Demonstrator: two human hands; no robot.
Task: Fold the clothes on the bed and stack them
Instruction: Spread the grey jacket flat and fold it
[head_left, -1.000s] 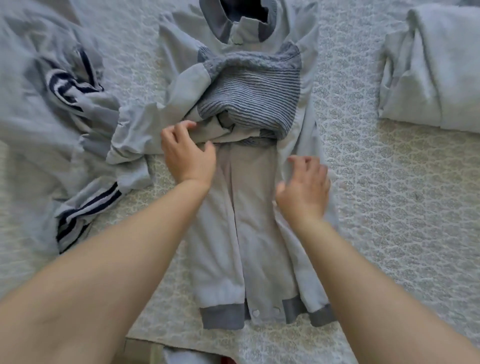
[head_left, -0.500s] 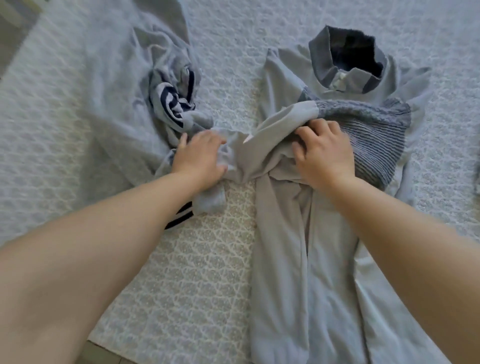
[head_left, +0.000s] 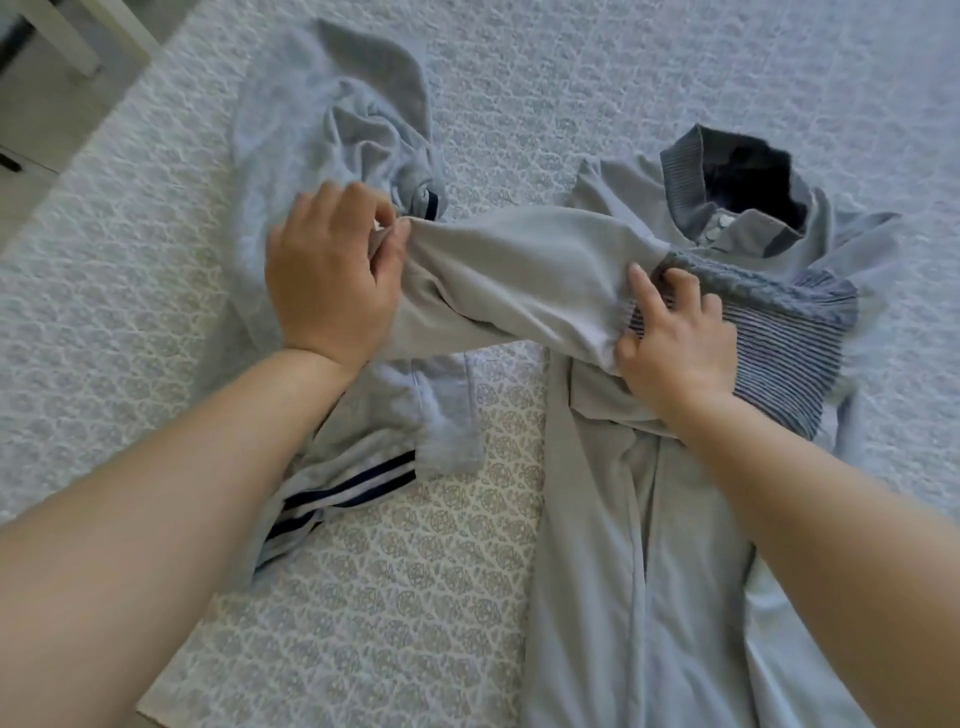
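Note:
A light grey jacket (head_left: 623, 545) with a dark ribbed collar lies front-up on the bed, right of centre. One sleeve (head_left: 519, 270) stretches sideways to the left, lifted off the bedspread. My left hand (head_left: 332, 275) pinches that sleeve's left end between thumb and fingers. My right hand (head_left: 670, 338) presses on the jacket's chest where the sleeve meets a dark ribbed knit cuff (head_left: 769, 338); its fingers are spread over the cloth. A crumpled grey garment with navy and white stripes (head_left: 332, 156) lies to the left, partly under my left forearm.
The patterned bedspread (head_left: 415, 597) covers the bed. The bed's left edge runs diagonally at upper left, with floor and white furniture (head_left: 62, 41) beyond it. The bed's near edge shows at the bottom left.
My left hand has lifted the sleeve and drawn it out to the left, stretching it straight. My right hand has shifted a little right along the chest. The view has swung left.

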